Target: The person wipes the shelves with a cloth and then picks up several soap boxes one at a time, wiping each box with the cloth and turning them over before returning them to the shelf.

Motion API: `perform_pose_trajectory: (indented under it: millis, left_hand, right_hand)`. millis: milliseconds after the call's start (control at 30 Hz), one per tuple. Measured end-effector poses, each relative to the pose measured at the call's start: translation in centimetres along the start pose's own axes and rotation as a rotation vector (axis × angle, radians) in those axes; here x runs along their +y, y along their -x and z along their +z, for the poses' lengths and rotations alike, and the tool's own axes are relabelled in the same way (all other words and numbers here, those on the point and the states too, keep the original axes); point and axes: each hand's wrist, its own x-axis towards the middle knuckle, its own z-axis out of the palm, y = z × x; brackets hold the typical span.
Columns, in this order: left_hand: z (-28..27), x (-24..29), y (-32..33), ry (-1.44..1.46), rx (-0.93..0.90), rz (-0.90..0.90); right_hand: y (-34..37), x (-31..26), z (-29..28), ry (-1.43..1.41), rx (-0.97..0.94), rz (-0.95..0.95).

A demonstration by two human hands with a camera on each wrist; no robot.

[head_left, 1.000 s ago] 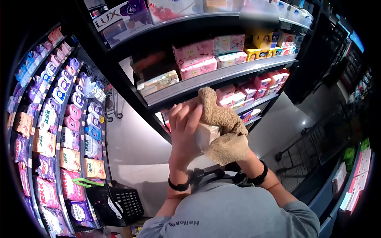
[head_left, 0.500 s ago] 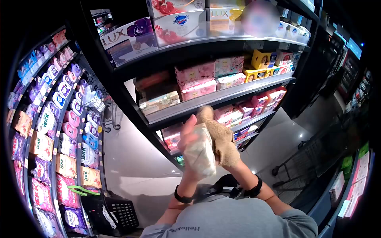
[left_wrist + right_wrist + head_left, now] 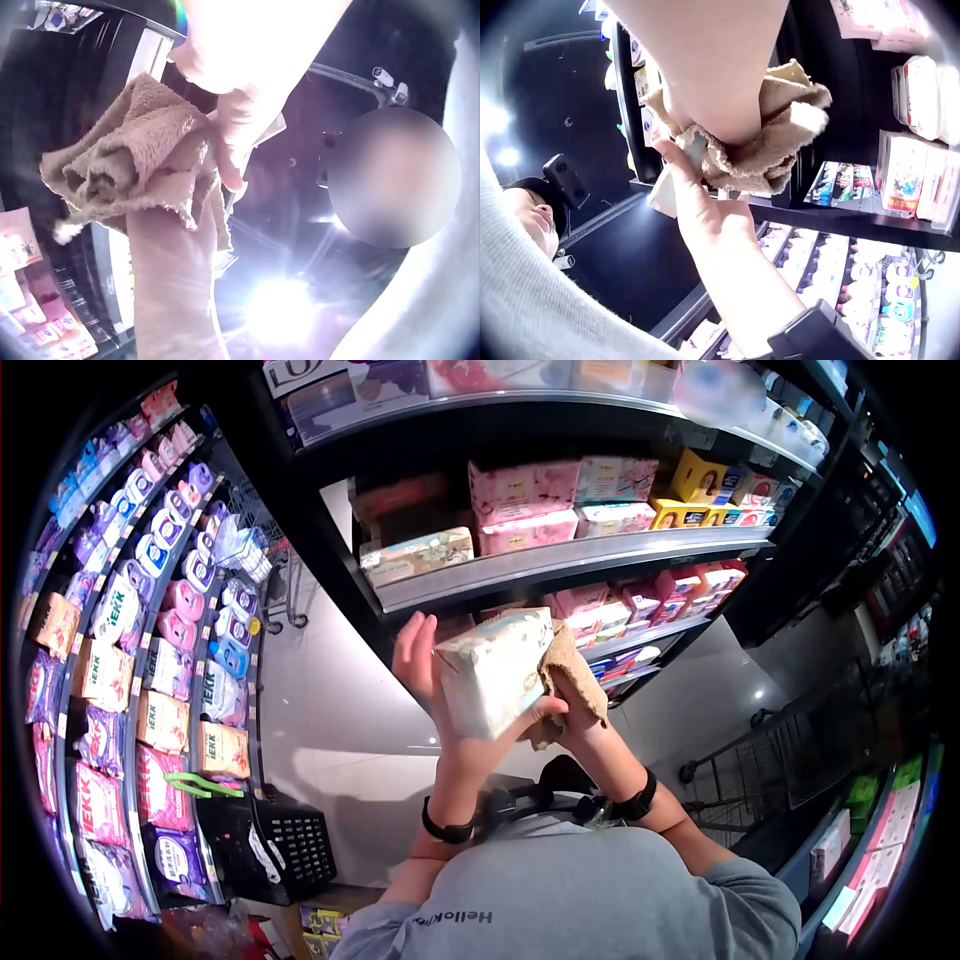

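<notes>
In the head view my left hand (image 3: 462, 745) grips a white, film-wrapped box-shaped pack (image 3: 495, 670) from below, thumb across its near right side and fingers spread along its left. A tan, fuzzy cloth (image 3: 580, 672) lies against the pack's right side. My right hand (image 3: 573, 705) holds this cloth and is mostly hidden under its folds. From the left wrist, the bunched cloth (image 3: 142, 161) wraps over the right hand, with the left thumb (image 3: 234, 161) beside it. The right wrist view shows a pale corner of the pack (image 3: 663, 193) past the left thumb.
A shelf (image 3: 580, 547) with pink packs (image 3: 525, 495) and yellow boxes (image 3: 705, 478) stands ahead. Detergent shelves (image 3: 140, 660) line the left, a black basket (image 3: 295, 845) in front of them. Carts stand at the back left (image 3: 285, 585) and at the right (image 3: 760, 750).
The pack, mostly covered by cloth a second ago, has turned and come up into sight. The cloth has shifted to its right side. The left fingers have moved from its top to its left side.
</notes>
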Motion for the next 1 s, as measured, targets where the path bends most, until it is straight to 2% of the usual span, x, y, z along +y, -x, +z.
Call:
perform_pose_trajectory:
  millis: [67, 100, 133, 167, 200, 267, 300, 333, 400, 433, 467, 533, 567, 600, 667, 700, 767, 800, 867, 900, 933, 1000]
  left_hand:
    - [-0.1, -0.3, 0.6, 0.041, 0.029, -0.037]
    - [-0.3, -0.3, 1.2, 0.008, 0.063, -0.056]
    - [-0.8, -0.2, 1.6, -0.025, 0.097, -0.074]
    - [-1.9, 0.2, 1.5, 0.166, -0.036, -0.141]
    - [-2.7, 0.5, 1.3, 0.153, -0.034, -0.137]
    - [-3.9, 0.8, 1.0, 0.389, -0.125, -0.295]
    - [-4.3, 0.6, 0.8, 0.436, -0.205, -0.320]
    - [-4.2, 0.7, 0.7, 0.435, -0.207, -0.312]
    - [-3.7, 1.1, 0.4, 0.376, -0.075, -0.324]
    - [-3.8, 1.5, 0.1, 0.412, -0.123, -0.350]
    - [-3.8, 1.6, 0.1, 0.415, -0.128, -0.341]
    - [-3.9, 1.6, 0.0, 0.531, -0.184, -0.489]
    - [-3.9, 1.1, 0.0, 0.506, -0.217, -0.467]
    - [-3.9, 0.7, 0.3, 0.558, -0.235, -0.464]
    - [-3.4, -0.1, 0.6, 0.812, -0.205, -0.429]
    - [-3.4, 0.0, 0.7, 0.816, -0.195, -0.438]
    - [-3.5, 0.2, 0.5, 0.791, -0.182, -0.471]
    - [-3.3, 0.3, 0.5, 0.826, -0.131, -0.542]
    - [-3.3, 0.0, 0.6, 0.820, -0.097, -0.516]
    - [-3.2, -0.6, 0.8, 0.820, -0.103, -0.464]
    - [-3.2, -1.1, 1.1, 0.821, -0.114, -0.414]
    - [-2.9, -1.2, 1.1, 0.830, -0.120, -0.457]
  right_hand:
    - [-0.9, 1.6, 0.3, 0.336, 0.052, -0.213]
    - [-0.9, 1.7, 1.0, 0.329, 0.040, -0.208]
    - [-0.6, 1.5, 1.9, 0.113, 0.002, -0.199]
    - [-0.4, 1.1, 2.9, -0.103, -0.035, -0.186]
    - [-0.5, 0.8, 3.0, -0.216, -0.111, -0.150]
    - [-0.5, 1.0, 2.4, -0.045, -0.008, -0.183]
    - [-0.5, 1.0, 2.1, -0.090, -0.053, -0.215]
    - [-0.5, 0.9, 2.1, -0.092, -0.057, -0.221]
    - [-0.3, 0.2, 2.7, -0.033, -0.104, -0.399]
    - [-0.2, -0.1, 3.5, -0.063, 0.068, -0.437]
    - [0.2, -0.7, 3.9, -0.066, 0.065, -0.447]
    - [0.6, -2.0, 3.5, 0.579, 0.168, -0.510]
    - [0.8, -1.7, 2.9, 0.808, 0.265, -0.413]
    - [0.3, -1.5, 2.1, 0.857, -0.011, -0.738]
    - [0.8, -0.9, 3.0, 0.259, 0.087, -0.499]
    - [0.9, -1.0, 2.9, 0.269, 0.088, -0.489]
    - [0.9, -1.5, 2.9, 0.493, 0.049, -0.527]
    - [1.0, -1.4, 2.8, 0.499, 0.043, -0.516]
    - [0.9, -1.1, 2.7, 0.178, 0.128, -0.427]
    - [1.3, -1.9, 3.2, 0.444, 0.042, -0.447]
    - [0.7, -1.2, 3.0, 0.546, 0.103, -0.494]
    - [0.7, -2.5, 3.5, 0.746, 0.071, -0.418]
